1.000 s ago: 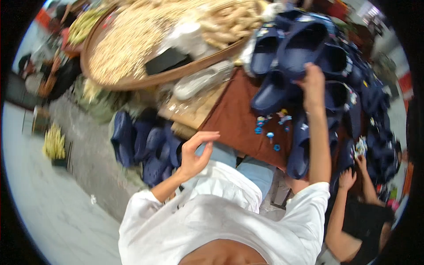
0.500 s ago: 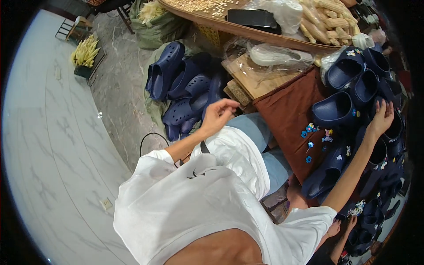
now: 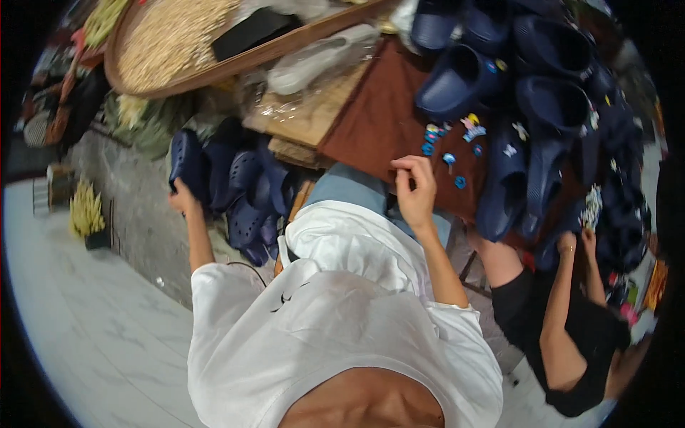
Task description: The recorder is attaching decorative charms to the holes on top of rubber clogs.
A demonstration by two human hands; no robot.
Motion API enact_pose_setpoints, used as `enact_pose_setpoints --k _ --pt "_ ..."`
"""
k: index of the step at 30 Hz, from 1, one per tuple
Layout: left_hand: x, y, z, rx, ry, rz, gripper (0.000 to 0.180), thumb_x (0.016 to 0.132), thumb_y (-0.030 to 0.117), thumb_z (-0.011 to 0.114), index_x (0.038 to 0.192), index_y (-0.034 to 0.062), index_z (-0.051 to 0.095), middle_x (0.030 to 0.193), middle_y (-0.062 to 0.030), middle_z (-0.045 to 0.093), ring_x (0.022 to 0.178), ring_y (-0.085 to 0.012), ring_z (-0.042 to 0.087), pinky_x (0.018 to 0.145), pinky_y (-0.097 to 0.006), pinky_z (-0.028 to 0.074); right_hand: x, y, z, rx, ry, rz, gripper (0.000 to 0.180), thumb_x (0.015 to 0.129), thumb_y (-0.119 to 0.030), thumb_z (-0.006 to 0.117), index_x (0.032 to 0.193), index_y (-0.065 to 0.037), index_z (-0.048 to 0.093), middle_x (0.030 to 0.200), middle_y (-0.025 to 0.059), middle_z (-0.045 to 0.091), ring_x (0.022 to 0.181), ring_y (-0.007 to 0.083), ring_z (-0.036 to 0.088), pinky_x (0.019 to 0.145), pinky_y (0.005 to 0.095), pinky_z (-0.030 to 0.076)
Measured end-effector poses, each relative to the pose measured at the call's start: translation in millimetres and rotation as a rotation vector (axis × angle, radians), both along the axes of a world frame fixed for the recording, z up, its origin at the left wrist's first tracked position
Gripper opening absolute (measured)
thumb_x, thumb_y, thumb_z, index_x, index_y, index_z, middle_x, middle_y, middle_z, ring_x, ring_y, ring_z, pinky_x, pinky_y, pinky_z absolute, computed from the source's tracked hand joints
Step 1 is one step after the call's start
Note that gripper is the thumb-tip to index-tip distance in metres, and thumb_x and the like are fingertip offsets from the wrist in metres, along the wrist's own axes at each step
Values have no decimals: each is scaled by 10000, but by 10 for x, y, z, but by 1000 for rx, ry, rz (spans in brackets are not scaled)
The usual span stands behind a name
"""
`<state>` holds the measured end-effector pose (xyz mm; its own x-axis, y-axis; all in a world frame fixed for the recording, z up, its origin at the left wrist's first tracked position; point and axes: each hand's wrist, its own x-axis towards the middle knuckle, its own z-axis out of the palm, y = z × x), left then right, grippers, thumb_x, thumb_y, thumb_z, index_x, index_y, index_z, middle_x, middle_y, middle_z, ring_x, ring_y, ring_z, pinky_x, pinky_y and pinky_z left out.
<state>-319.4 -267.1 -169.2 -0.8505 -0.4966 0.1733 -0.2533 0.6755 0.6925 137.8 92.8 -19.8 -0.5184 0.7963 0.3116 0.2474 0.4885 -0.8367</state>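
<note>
My left hand point(image 3: 184, 200) is closed on the edge of a navy blue clog point(image 3: 187, 158), at the left end of a heap of navy clogs point(image 3: 246, 185) on the floor. Small vent holes dot several uppers in that heap. Over the front edge of a brown cloth point(image 3: 364, 121) hovers my right hand point(image 3: 416, 187), its fingers loosely bent with nothing visible in them. Small colourful shoe charms point(image 3: 471, 130) lie on the cloth just beyond it. Navy clogs with charms stand farther right, among them a clog point(image 3: 457, 82) behind the loose charms.
A large round tray point(image 3: 143, 89) of pale kernels stands at the far left. Between tray and cloth, a plastic-wrapped white shoe point(image 3: 321, 58) rests on a wooden board point(image 3: 310, 110). At right, another person's hands point(image 3: 567, 242) work beside a cluster of charms point(image 3: 592, 207).
My right hand has drawn back from the clogs on the right to the cloth's front edge. My left hand has reached out left and taken hold of a clog. The view has swung right.
</note>
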Motion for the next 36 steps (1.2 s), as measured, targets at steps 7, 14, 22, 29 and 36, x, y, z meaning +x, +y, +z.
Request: enact_pose_setpoints --k 7,14,22,29,36 --pt "-536 -142 -151 497 -108 -137 594 849 454 709 1080 -91 666 1082 -169 681 921 -254 658 857 -354 516 325 39 -48 21 -78 -142 113 854 -2 603 935 -52 664 966 86 596 904 264 585 762 359 482" --pt "-235 0 350 737 -119 -116 471 868 339 688 1115 -60 643 1064 -150 662 915 -242 653 863 -358 528 381 327 -33 260 -237 -316 126 853 -40 610 967 -67 659 977 88 593 946 296 561 825 401 458" --pt "1153 840 1979 1183 -239 -461 320 895 279 644 1100 33 634 1059 -92 683 991 -237 662 915 -388 528 600 516 -135 178 -267 -354 220 890 -61 587 1108 -48 616 1079 151 562 1036 346 541 885 445 438" --pt "2465 1534 2222 1095 -424 -835 217 872 254 676 1007 85 660 1049 -44 683 988 -175 644 936 -335 474 686 554 -173 214 -323 -322 252 907 -114 616 1149 -42 615 1084 155 557 1034 345 539 909 442 423" --pt "3311 2050 1723 929 -666 -1147 216 953 138 625 1112 -6 644 1098 -60 688 964 -95 627 879 -243 466 670 613 -227 312 -402 -296 274 904 -157 644 1157 -54 618 1068 145 564 993 341 549 847 435 435"
